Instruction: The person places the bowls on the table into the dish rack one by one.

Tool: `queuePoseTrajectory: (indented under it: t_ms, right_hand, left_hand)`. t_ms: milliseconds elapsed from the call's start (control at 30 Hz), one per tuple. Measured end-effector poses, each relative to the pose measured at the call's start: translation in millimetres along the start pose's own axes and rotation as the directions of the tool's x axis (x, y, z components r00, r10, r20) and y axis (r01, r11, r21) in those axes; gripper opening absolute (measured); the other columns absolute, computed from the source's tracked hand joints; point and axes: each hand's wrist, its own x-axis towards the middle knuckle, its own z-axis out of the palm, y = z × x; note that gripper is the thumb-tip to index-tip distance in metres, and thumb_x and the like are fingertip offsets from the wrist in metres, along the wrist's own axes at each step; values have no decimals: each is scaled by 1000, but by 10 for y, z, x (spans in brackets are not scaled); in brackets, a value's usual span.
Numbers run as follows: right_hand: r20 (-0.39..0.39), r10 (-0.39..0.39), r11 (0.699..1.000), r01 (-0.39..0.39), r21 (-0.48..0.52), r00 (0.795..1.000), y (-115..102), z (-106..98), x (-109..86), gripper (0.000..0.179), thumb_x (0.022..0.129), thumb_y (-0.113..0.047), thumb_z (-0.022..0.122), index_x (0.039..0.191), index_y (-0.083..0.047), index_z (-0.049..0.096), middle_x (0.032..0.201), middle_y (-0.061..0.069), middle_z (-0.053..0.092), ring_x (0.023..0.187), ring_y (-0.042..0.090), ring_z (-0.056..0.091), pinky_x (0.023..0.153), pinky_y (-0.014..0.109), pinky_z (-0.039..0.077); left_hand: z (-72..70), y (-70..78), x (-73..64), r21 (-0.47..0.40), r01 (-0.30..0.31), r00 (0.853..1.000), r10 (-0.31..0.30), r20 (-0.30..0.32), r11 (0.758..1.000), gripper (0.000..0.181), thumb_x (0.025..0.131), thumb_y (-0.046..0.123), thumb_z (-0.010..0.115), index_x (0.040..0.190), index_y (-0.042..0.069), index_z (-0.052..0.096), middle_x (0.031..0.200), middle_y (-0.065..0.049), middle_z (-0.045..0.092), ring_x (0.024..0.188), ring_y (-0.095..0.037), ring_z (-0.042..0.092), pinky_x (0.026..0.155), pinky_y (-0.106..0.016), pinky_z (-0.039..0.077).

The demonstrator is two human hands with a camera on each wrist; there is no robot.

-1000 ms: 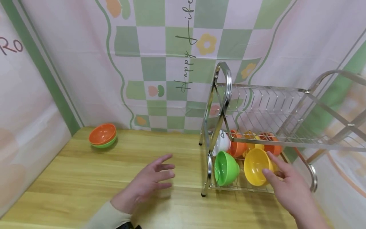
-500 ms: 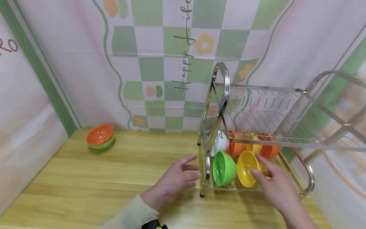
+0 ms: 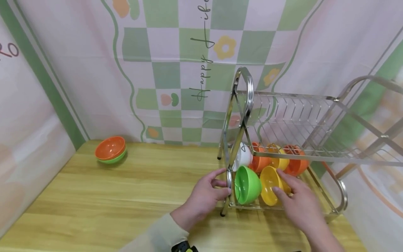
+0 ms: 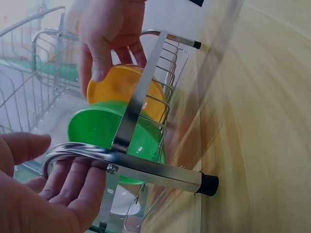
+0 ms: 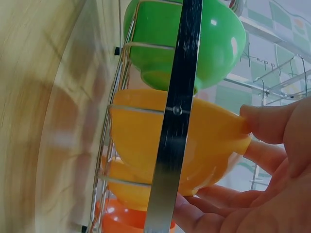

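Observation:
My right hand [image 3: 300, 201] pinches the yellow bowl [image 3: 270, 187], thumb at the rim and fingers round its outside; the bowl stands on edge in the lower tier of a metal dish rack [image 3: 284, 154]. Beside it, tilted the same way, is a green bowl [image 3: 250, 185]. My left hand [image 3: 206, 196] holds the rack's left front post, its fingers [image 4: 80, 182] reaching behind the curved tube in the left wrist view. In the right wrist view, a flat metal bar [image 5: 177, 116] crosses in front of the yellow bowl, and my fingers [image 5: 204, 211] lie against its underside.
Behind the front bowls sit a white bowl [image 3: 242, 157], an orange bowl [image 3: 259, 162], another yellow one [image 3: 279, 162] and a red-orange bowl [image 3: 296, 166]. An orange bowl [image 3: 111, 147] nested in a green bowl [image 3: 114, 160] stands at the back left of the wooden table [image 3: 151, 175].
My left hand has moved right across the table to the rack's post. My right hand has shifted the yellow bowl left, closer to the green bowl, and tilted it more on edge.

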Motion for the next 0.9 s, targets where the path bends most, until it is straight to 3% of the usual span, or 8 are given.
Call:
queuePoseTrajectory:
  t_ms: [233, 467, 900]
  right_hand:
    - [54, -5, 1000, 5, 13, 999, -68, 60, 18, 65, 102, -44, 54, 155, -13, 36, 148, 32, 36, 124, 56, 41, 94, 75, 35]
    - [67, 4, 1000, -5, 14, 998, -70, 94, 22, 65, 102, -45, 54, 156, -14, 35, 149, 31, 35, 128, 57, 36, 96, 77, 32]
    - [101, -3, 1000, 3, 5, 995, -103, 9, 4, 74, 101, -55, 47, 161, -24, 15, 154, 33, 24, 130, 63, 26, 92, 84, 25]
  left_hand:
    - [13, 15, 25, 68, 13, 999, -11, -40, 998, 67, 85, -9, 70, 142, 24, 55, 92, -8, 64, 78, -21, 65, 73, -32, 59]
    - [20, 42, 2, 225, -19, 999, 25, -25, 974, 69, 87, -2, 71, 145, 28, 51, 85, -3, 65, 67, -16, 58, 49, -21, 46]
    - [18, 29, 3, 276, -12, 999, 20, -26, 961, 68, 88, 2, 72, 146, 31, 50, 83, -3, 65, 69, -21, 60, 48, -22, 45]
